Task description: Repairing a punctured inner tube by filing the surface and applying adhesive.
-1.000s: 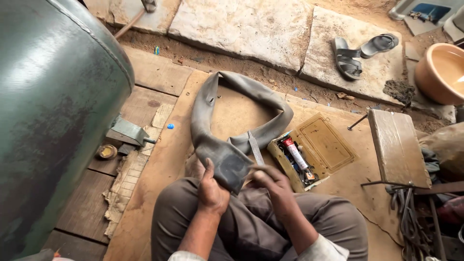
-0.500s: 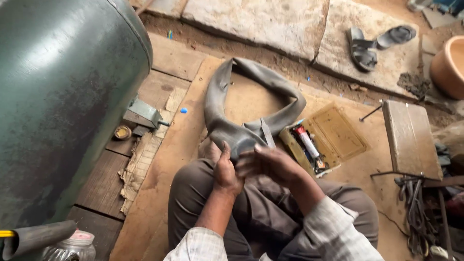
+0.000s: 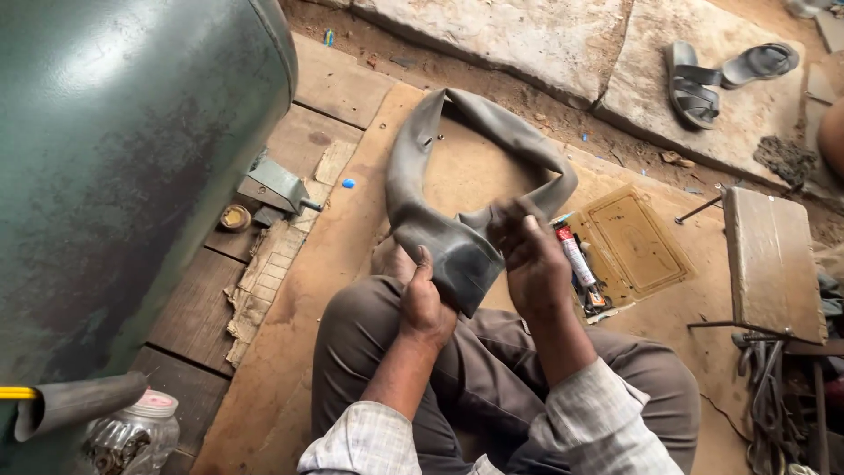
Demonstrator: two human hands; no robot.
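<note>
Person's sitting on the floor with a grey inner tube [image 3: 457, 237] draped off their knee, just below centre of the frame. Left hand [image 3: 425, 303] is pressed flat against the folded end of the tube, thumb up, not really closed around it. Right hand [image 3: 527, 251] has its grip pinched on the same fold from the upper right side. The rest of the tube loops away toward the top of the frame. A glue tube [image 3: 574, 255] sits in an open tin [image 3: 633, 242] just right of the right hand.
</note>
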